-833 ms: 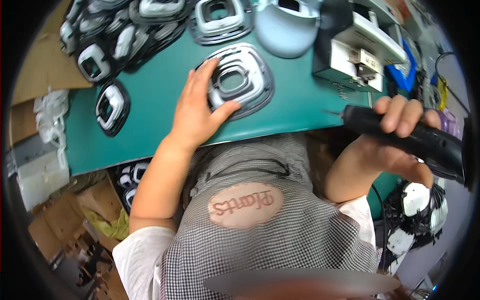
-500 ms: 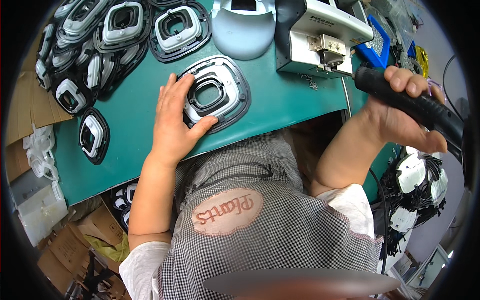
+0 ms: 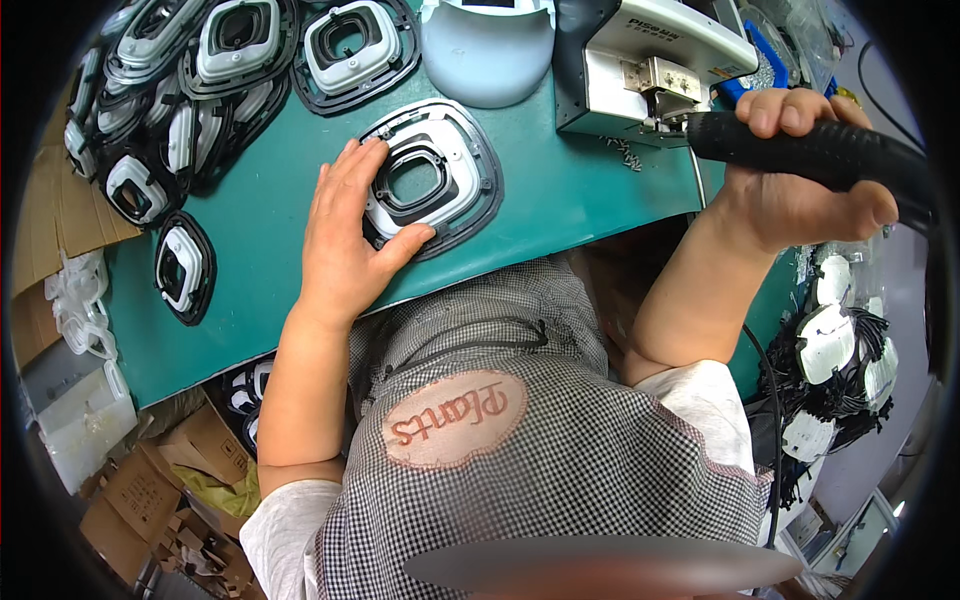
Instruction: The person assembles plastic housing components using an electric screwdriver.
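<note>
My left hand (image 3: 345,225) steadies a black-and-white plastic frame (image 3: 452,213) on the green tabletop, thumb on its near edge and fingers along its left side. The frame is roughly square with rounded corners and an opening through its middle. In my right hand (image 3: 790,200) is a black electric screwdriver (image 3: 800,147), the fingers curled over its handle. Its front end is right at the outlet of a white screw feeder (image 3: 665,80). The bit's tip is hard to make out there. Small loose screws (image 3: 625,153) lie on the table below the feeder.
Similar frames are heaped at the far left, with a single one (image 3: 183,268) nearer me. A grey-blue curved plastic cover (image 3: 488,60) stands beside the feeder. Behind it is a blue bin (image 3: 762,50). White parts with black cables (image 3: 828,343) pile up at right; cardboard boxes (image 3: 205,440) sit lower left.
My right hand has brought the screwdriver up and to the left, its front end now against the screw feeder's outlet. My left hand keeps its place on the frame.
</note>
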